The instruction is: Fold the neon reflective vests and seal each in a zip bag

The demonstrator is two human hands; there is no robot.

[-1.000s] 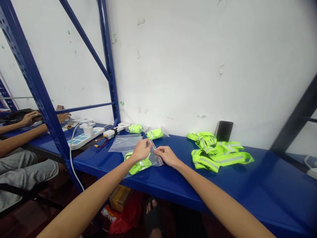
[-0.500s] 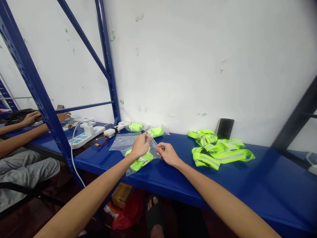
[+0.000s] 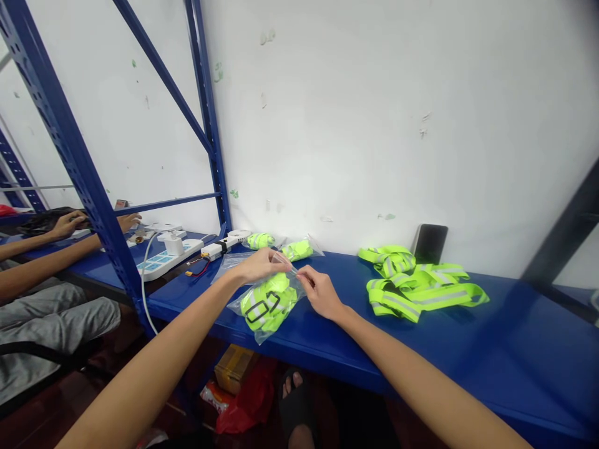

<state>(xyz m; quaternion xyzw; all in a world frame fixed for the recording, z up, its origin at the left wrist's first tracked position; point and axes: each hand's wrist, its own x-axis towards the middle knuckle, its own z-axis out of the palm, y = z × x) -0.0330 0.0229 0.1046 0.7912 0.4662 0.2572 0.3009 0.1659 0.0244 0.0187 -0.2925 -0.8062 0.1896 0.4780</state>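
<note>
A clear plastic bag hangs tilted over the front of the blue table, with a folded neon-yellow reflective strap inside. Two dark buckles show through the plastic. My left hand pinches the bag's top edge at one side. At the other end of that edge, the fingers of my right hand are closed on the plastic. Behind my hands lie two more bagged yellow straps. A flat clear bag is partly hidden by my left hand. Loose reflective straps lie to the right.
A dark phone leans on the wall behind the loose straps. At left stand a white power strip, a white device with wires and a blue rack post. Another person's hands are beyond it. A cardboard box sits below.
The bag with the strap has been raised and turned, so its buckles now show. My left hand has shifted along the bag's top edge; both hands still grip it. The view has moved slightly.
</note>
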